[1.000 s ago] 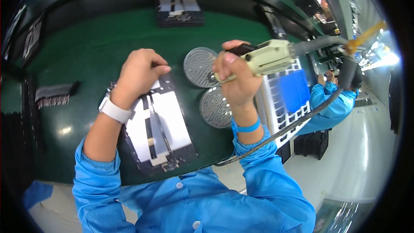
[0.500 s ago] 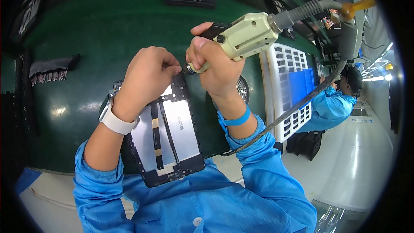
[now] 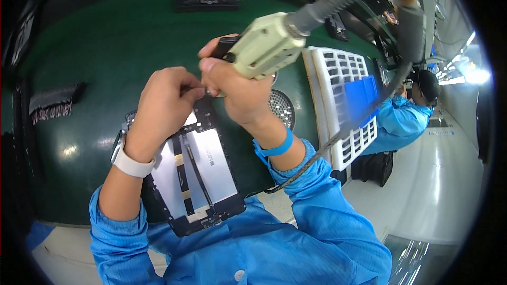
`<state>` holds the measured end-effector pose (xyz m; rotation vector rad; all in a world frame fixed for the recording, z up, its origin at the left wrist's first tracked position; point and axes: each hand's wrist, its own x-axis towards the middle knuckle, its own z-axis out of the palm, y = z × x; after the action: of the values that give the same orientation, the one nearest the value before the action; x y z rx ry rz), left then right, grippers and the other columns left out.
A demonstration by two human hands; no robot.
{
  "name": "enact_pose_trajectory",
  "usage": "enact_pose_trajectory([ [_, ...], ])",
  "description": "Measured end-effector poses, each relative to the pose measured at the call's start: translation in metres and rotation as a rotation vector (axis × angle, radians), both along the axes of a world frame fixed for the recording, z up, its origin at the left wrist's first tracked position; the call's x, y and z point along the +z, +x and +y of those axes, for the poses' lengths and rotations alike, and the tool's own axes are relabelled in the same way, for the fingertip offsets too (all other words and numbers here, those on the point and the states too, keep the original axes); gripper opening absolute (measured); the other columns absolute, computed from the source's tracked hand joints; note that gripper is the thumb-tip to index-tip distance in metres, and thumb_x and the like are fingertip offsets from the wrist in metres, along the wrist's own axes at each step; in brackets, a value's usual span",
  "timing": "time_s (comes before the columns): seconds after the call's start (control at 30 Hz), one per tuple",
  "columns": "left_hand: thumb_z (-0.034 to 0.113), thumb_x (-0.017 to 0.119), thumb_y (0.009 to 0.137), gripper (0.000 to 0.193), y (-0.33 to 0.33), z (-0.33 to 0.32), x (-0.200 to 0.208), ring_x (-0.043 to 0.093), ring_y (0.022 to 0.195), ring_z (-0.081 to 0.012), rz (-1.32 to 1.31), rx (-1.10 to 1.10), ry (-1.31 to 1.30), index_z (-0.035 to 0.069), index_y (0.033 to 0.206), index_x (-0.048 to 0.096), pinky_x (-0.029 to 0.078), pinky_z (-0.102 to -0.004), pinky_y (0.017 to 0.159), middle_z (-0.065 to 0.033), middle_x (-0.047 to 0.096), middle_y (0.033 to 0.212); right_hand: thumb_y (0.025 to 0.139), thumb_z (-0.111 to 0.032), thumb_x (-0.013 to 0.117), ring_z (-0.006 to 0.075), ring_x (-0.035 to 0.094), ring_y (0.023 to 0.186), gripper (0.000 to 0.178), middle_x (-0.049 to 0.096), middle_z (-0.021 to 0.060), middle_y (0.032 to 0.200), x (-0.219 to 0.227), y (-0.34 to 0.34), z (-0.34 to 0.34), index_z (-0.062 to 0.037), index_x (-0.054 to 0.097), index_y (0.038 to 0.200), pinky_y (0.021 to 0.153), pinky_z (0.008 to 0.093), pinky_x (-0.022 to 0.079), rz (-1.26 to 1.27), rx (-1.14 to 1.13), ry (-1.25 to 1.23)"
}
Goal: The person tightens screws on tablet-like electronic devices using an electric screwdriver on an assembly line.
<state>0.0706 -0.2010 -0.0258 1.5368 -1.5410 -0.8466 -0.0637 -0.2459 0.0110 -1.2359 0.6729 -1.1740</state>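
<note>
Screwdriver [image 3: 268, 45] in right hand [image 3: 240, 94], at far corner of opened tablet [image 3: 210, 153] on table [image 3: 74, 177].
Right hand's grip wraps the tool; left hand [image 3: 166, 100] pinches fingertips together, on what I can't tell. Tablet looks thin, stiff, fragile; best held by dark edges.

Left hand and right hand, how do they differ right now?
The right hand grips a pale green handheld tool, while the left hand shows no tool and bends over the far end of the open device panel.
The left wrist wears a white watch strap; the right wrist wears a blue band.
Both hands are bare, come out of blue sleeves and sit close together.
</note>
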Motion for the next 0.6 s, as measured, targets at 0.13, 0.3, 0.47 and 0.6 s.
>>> enact_pose_trajectory([
  [0.13, 0.003, 0.071, 0.075, 0.007, -0.001, 0.003, 0.008, 0.060, 0.064, -0.0278, 0.064, 0.011, 0.072, -0.002, 0.080, 0.070, 0.047, -0.0365, 0.061, -0.0151, 0.064, 0.072, 0.078, 0.003, 0.065, 0.0101, 0.052, 0.052, 0.015, 0.058, 0.0048, 0.068, 0.001, 0.000, 0.000, 0.0035, 0.062, 0.093, 0.047, 0.0233, 0.042, -0.051, 0.026, 0.005],
  [0.3, 0.002, 0.070, 0.077, 0.008, -0.001, 0.004, 0.008, 0.061, 0.066, -0.0258, 0.000, 0.015, 0.043, -0.003, 0.083, 0.072, 0.047, -0.0344, 0.062, -0.0138, 0.065, 0.075, 0.084, -0.006, 0.059, 0.0135, 0.053, 0.051, 0.021, 0.055, 0.0046, 0.059, 0.013, -0.035, -0.026, 0.0079, 0.062, 0.099, 0.051, 0.0266, 0.045, 0.021, -0.119, -0.227],
  [0.47, 0.001, 0.070, 0.080, 0.008, -0.001, 0.001, 0.010, 0.058, 0.066, -0.0194, -0.005, 0.002, 0.061, -0.004, 0.085, 0.071, 0.045, -0.0299, 0.062, -0.0106, 0.063, 0.077, 0.080, 0.003, 0.062, 0.0106, 0.050, 0.048, 0.009, 0.054, 0.0038, 0.059, 0.000, -0.053, -0.057, 0.0049, 0.062, 0.089, 0.046, 0.0257, 0.041, -0.098, -0.183, -0.134],
  [0.6, 0.002, 0.070, 0.080, 0.008, 0.002, 0.004, 0.008, 0.058, 0.066, -0.0184, 0.005, 0.008, 0.046, -0.004, 0.085, 0.071, 0.046, -0.0296, 0.062, -0.0103, 0.063, 0.077, 0.079, 0.003, 0.062, 0.0110, 0.050, 0.047, 0.009, 0.053, 0.0034, 0.058, -0.007, -0.045, -0.059, 0.0050, 0.062, 0.088, 0.045, 0.0252, 0.040, -0.034, -0.208, -0.118],
])
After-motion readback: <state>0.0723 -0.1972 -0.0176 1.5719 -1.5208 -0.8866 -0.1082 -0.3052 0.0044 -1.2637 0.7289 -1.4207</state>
